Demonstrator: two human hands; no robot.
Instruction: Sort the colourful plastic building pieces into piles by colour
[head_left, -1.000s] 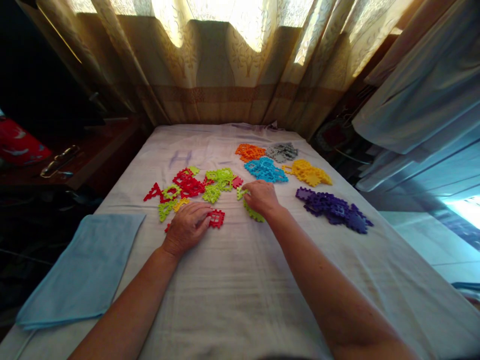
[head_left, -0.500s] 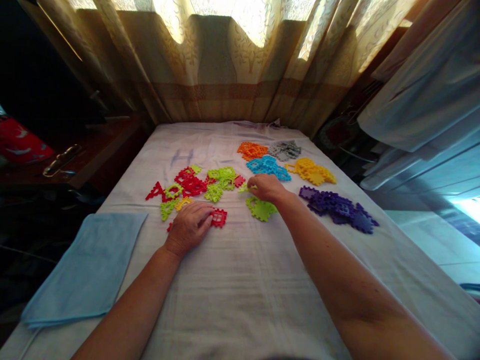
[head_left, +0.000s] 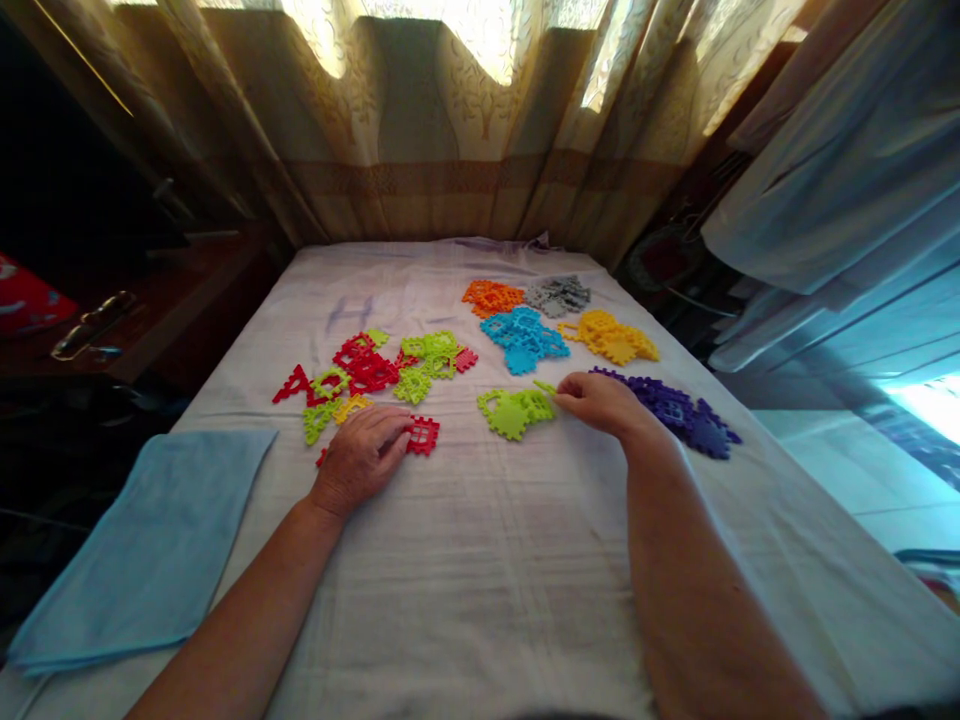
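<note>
My right hand [head_left: 598,401] pinches the edge of a lime-green toy tile [head_left: 544,387], just above the right side of a small lime-green tile pile [head_left: 510,413]. My left hand [head_left: 364,452] lies palm down on the sheet, fingers stretched out and touching a red window-shaped tile [head_left: 424,435]. Another red bit peeks out at its left side. Beyond that hand lies a mixed group with red tiles [head_left: 366,365], lime-green tiles [head_left: 435,352] and a yellow tile [head_left: 351,408].
Sorted tile piles lie at the right: orange [head_left: 493,298], grey [head_left: 559,295], blue [head_left: 523,338], yellow [head_left: 611,337] and purple [head_left: 675,410]. A folded light-blue cloth [head_left: 150,545] lies at the left edge of the sheet-covered surface [head_left: 480,580]. Curtains [head_left: 420,130] hang behind.
My right hand has moved right, with a lime-green tile in its fingers, from the left side of the green pile to its right side. My left hand stays over the red tiles.
</note>
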